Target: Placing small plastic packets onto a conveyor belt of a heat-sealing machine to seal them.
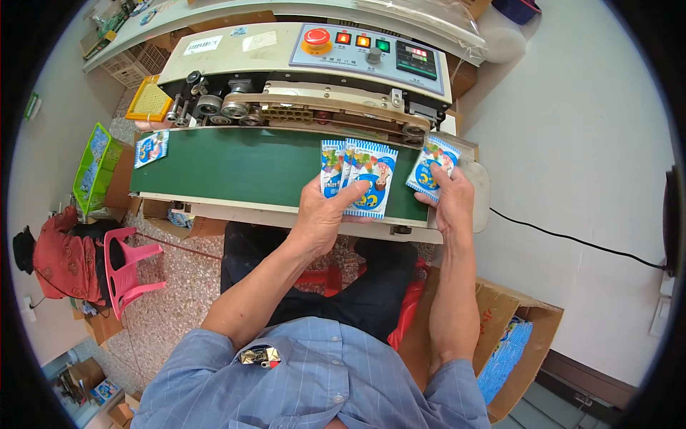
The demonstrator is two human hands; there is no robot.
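My left hand (325, 211) grips a small fan of blue-and-white printed packets (371, 168), thumb across the front one, above the green conveyor belt (243, 164). In my right hand (454, 200), a single packet of the same kind (441, 154) is pinched by its lower part at the belt's right end, close to the sealing machine's (264, 50) rollers. Another such packet (151, 148) lies at the far left end of the belt. The fingers behind the packets are mostly hidden.
The machine's control panel (368, 51) has a red stop button and lit switches. A cardboard box (532, 314) with blue packets stands right of my lap. At left are a green basket (93, 168), a pink chair (128, 268) and a seated person in red (64, 257).
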